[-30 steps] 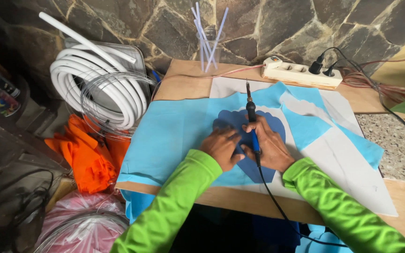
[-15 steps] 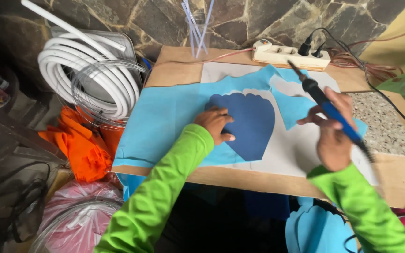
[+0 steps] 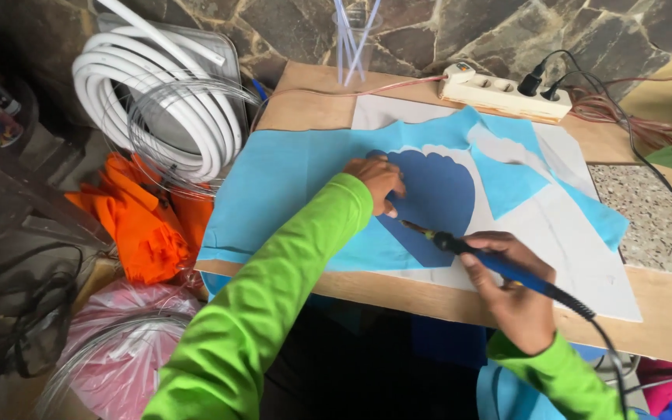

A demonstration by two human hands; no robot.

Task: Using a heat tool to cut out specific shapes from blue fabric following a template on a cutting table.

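A dark blue shell-shaped fabric piece lies on a light blue sheet over white paper on a wooden board. My left hand presses flat on the left edge of the dark blue piece. My right hand grips a blue-handled soldering iron, its metal tip touching the lower left edge of the dark blue piece. The iron's black cord trails off to the lower right. Both my sleeves are bright green.
A white power strip with two black plugs sits at the board's far edge. A cup of clear sticks stands by the stone wall. Coiled white hose, orange cloth and a pink bag lie left. A speckled slab sits right.
My right hand swung the soldering iron out to the right, then brought it back down to the dark blue piece's lower edge. My left hand stayed on the fabric.
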